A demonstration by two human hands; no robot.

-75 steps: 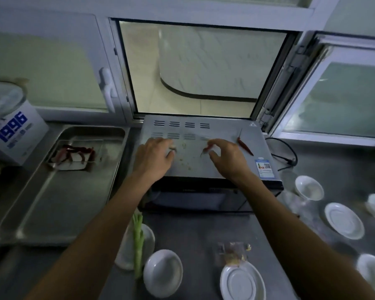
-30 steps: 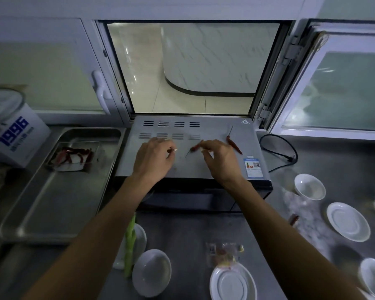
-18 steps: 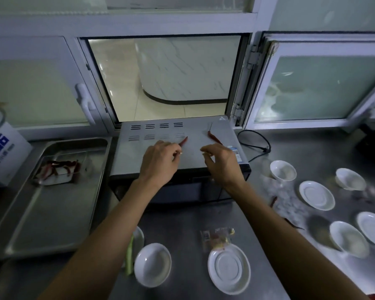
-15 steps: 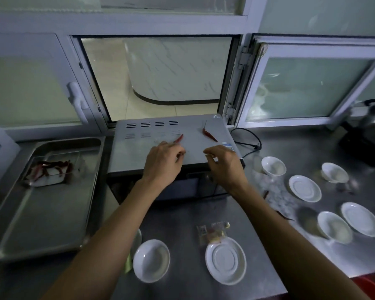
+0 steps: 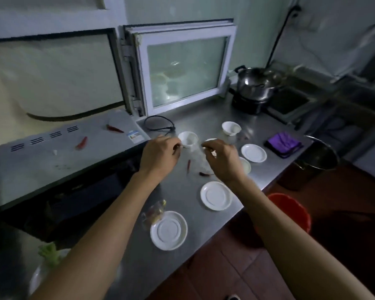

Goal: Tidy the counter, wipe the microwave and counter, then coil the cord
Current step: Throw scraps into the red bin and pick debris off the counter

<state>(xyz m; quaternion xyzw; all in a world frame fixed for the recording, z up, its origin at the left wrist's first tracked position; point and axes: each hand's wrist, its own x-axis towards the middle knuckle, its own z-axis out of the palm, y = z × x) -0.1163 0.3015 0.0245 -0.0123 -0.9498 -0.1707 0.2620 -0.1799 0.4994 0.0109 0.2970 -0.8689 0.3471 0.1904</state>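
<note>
Left hand and right hand, earlier above the grey metal microwave, now hover over the steel counter; fingers curled, pinching small items too blurred to identify; two red chillies remain on the microwave; black coiled cord lies behind the small white bowl; folded purple cloth far right.
</note>
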